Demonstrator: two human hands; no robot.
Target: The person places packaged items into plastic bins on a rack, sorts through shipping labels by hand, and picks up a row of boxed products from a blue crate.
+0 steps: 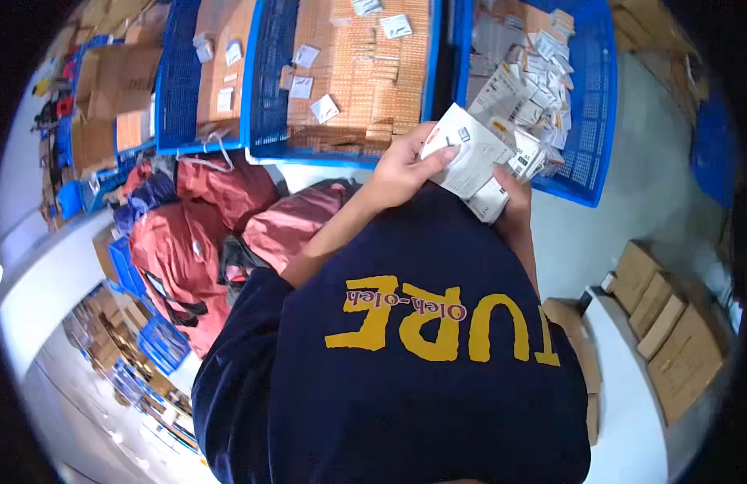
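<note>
Both my hands are in front of my chest, closed on flat white printed packets. My left hand [404,169] grips the edge of a white packet [462,137] with its thumb on the printed face, which carries a small picture and an orange mark. My right hand [514,200] holds several packets [488,198] from below, its thumb across their front. Fanned beyond them are more packets [525,153] with black print and barcodes. Just behind lies the right blue crate [591,153], with a heap of small white packets [547,89] in it.
To the left, two blue crates [246,81] hold rows of small orange-and-white boxes [361,81] with loose white packets on top. Reddish sacks [184,242] lie on the floor at left. Cardboard boxes [672,323] stand at right.
</note>
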